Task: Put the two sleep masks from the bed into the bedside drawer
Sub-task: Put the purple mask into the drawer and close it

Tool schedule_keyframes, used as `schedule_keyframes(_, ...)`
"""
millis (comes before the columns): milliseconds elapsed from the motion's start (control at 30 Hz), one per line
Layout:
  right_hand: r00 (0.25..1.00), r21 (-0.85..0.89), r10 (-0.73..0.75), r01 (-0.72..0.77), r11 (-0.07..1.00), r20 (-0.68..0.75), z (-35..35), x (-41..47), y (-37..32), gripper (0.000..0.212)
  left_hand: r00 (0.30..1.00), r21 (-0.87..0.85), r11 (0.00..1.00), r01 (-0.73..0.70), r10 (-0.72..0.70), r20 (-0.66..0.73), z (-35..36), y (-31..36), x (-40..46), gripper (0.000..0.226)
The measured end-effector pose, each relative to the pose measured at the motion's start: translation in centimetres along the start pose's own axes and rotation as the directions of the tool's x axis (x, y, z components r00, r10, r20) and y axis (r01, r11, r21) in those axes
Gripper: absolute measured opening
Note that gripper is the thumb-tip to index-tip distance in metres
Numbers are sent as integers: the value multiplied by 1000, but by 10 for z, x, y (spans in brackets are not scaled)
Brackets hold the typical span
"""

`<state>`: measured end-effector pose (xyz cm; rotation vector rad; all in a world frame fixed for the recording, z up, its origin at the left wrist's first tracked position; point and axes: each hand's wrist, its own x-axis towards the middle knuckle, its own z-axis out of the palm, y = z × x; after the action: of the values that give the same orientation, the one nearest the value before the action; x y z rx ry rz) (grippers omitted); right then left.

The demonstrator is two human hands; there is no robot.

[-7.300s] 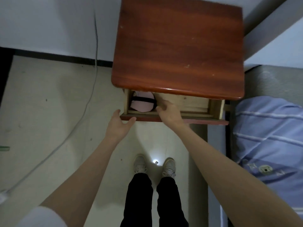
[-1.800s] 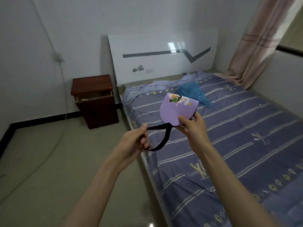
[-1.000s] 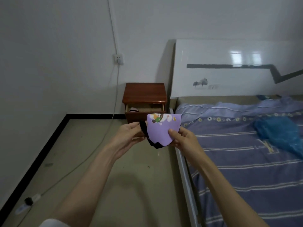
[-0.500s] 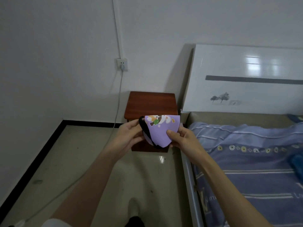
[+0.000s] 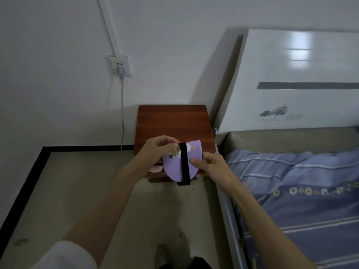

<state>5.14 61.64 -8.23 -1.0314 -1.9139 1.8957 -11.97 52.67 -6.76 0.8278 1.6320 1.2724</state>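
Both hands hold a folded purple sleep mask [image 5: 172, 167] with a black strap running down its front. My left hand [image 5: 155, 150] pinches its upper left corner and my right hand [image 5: 209, 166] grips its right edge. The mask hangs in front of the open drawer [image 5: 155, 176] of the reddish-brown bedside cabinet [image 5: 172, 123]. A pink sleep mask [image 5: 156, 168] lies in the drawer's left end, partly hidden by my left hand and the purple mask.
The bed [image 5: 301, 191] with a blue striped cover lies to the right, its white headboard [image 5: 291, 84] against the wall. A wall socket [image 5: 120, 66] has a cable running down to the floor left of the cabinet. My feet show at the bottom.
I have stepped closer to the cabinet and look down on it more. The purple mask has been folded over, and its black strap now lies across the front.
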Motion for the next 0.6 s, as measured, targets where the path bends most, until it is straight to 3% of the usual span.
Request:
schedule_keyframes(200, 983, 92, 164, -171, 981, 78, -21, 66, 49, 18, 998, 134, 989, 58, -56, -19, 17, -45, 65, 9)
schedule_keyframes(300, 980, 37, 197, -198, 979, 29, -26, 95, 88, 9, 990, 134, 982, 134, -128, -55, 27, -89, 90, 4)
schedule_keyframes(400, 948, 16, 315, -316, 949, 46, -30, 129, 143, 12, 972, 116, 969, 218, -206, -110, 42, -148, 111, 5)
schedule_keyframes(500, 860, 146, 489, -507, 849, 143, -32, 154, 194, 14, 939, 204, 926, 319, -278, -203, 51, -203, 127, 24)
schedule_keyframes(600, 807, 332, 579, -582, 742, 120, -31, 180, 240, 22, 913, 289, 880, 377, -302, -273, 50, -253, 135, 37)
